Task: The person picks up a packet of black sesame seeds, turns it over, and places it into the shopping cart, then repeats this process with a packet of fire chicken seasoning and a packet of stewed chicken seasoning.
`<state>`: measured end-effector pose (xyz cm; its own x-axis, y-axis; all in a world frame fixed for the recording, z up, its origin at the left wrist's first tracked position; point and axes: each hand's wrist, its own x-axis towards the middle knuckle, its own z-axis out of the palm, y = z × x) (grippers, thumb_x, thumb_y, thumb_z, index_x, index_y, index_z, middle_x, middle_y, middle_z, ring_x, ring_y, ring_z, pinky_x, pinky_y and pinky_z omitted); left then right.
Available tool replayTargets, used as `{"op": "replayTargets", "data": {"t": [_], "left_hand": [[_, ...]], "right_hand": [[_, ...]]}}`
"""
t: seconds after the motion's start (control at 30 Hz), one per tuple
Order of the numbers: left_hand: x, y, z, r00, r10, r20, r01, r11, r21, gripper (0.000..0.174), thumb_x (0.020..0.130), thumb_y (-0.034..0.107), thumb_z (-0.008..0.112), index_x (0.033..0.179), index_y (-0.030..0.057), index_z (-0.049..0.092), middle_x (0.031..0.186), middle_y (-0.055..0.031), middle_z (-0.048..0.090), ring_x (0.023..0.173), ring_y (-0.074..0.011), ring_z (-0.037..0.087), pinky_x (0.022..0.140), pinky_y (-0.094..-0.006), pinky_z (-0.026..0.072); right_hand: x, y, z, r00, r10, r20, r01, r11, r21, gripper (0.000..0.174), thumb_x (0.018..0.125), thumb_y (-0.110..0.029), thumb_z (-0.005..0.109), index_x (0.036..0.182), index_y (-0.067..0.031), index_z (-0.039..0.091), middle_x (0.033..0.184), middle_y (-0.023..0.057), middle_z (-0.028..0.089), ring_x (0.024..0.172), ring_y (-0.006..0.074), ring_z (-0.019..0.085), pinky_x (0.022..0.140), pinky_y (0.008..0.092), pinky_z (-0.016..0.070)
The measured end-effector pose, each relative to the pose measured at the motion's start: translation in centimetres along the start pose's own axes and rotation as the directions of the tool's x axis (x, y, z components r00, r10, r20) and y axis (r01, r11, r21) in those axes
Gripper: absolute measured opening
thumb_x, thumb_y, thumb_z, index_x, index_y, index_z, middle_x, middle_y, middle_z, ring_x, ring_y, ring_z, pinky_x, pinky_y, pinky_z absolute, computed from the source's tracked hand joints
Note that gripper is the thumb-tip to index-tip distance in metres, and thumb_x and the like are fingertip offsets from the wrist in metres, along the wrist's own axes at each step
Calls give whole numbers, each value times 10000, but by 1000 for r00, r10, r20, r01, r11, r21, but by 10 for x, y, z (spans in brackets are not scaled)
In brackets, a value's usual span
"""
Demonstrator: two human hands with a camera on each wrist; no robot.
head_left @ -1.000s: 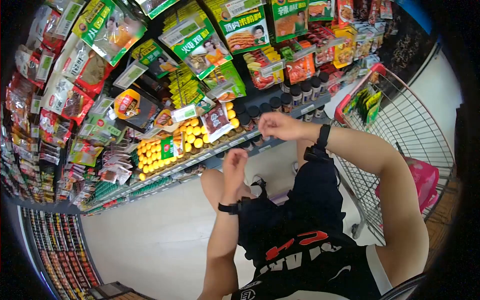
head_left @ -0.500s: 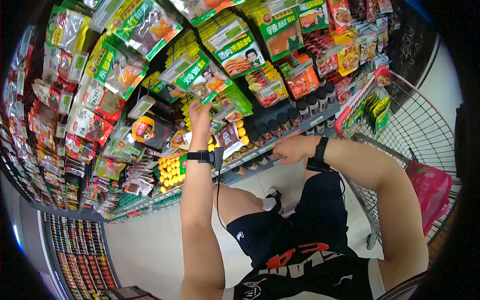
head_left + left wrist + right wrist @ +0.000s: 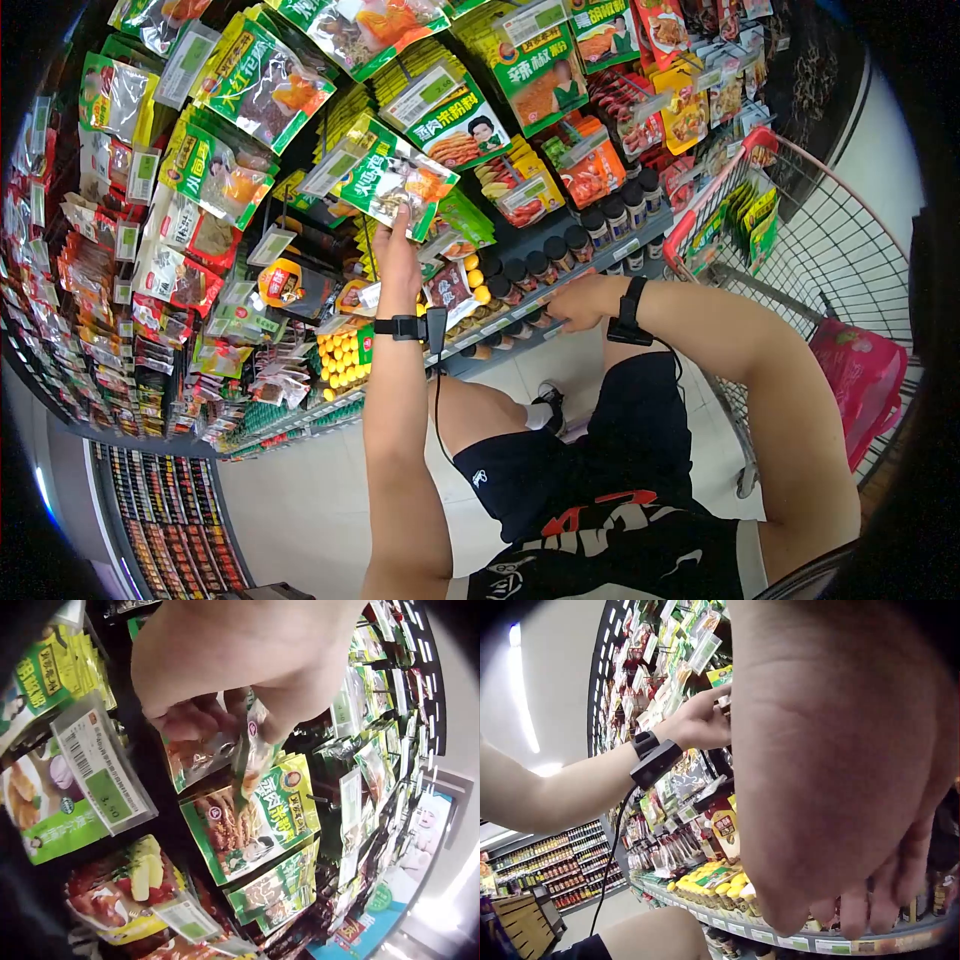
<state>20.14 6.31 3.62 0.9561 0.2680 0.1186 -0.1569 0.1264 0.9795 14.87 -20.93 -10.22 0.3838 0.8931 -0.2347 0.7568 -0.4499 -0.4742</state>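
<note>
My left hand [image 3: 398, 258] reaches up to the hanging packets and pinches the lower edge of a green-and-white seasoning packet [image 3: 385, 180], which tilts up toward me. In the left wrist view, the thumb and curled fingers of this hand [image 3: 247, 660] hold the clear, glossy part of the packet [image 3: 255, 742]. Below it hangs a row of green-and-yellow packets [image 3: 255, 825]. Low by the shelf edge, my right hand [image 3: 585, 300] hangs relaxed and holds nothing, close to dark-capped jars [image 3: 540, 265]. Its fingers [image 3: 855, 911] droop loosely in the right wrist view.
A wire shopping cart [image 3: 765, 150] stands at the right, with green-and-yellow packets [image 3: 750, 225] and a pink bag [image 3: 855, 385] in it. Yellow-capped bottles [image 3: 340, 360] line the shelf below the left hand. Price tags [image 3: 187, 65] stick out among the hanging packets.
My left hand has risen from near my knee to the hanging packets and taken hold of one, whose lower end now swings up and outward. My right hand has moved slightly lower and right.
</note>
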Motion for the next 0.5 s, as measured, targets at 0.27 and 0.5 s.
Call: {"op": "replayTargets", "data": {"t": [0.27, 0.5], "left_hand": [[-59, 31, 6, 998, 51, 33, -43, 973, -228, 275, 969, 184, 537, 1210, 51, 545, 1160, -59, 624, 1045, -203, 604, 865, -393, 481], [-121, 31, 1, 996, 81, 37, -72, 975, -212, 267, 954, 141, 565, 1190, 18, 538, 1143, -83, 628, 1013, -201, 630, 832, -360, 536]], "right_hand": [[0, -7, -12, 1000, 15, 5, -16, 998, 64, 288, 873, -293, 604, 940, -18, 655, 896, 165, 684, 828, 366, 651, 704, 479, 495], [-3, -16, -20, 994, -104, 42, 87, 953, 289, 332, 878, -320, 633, 1032, -26, 643, 909, 128, 693, 845, 277, 657, 722, 404, 509]]}}
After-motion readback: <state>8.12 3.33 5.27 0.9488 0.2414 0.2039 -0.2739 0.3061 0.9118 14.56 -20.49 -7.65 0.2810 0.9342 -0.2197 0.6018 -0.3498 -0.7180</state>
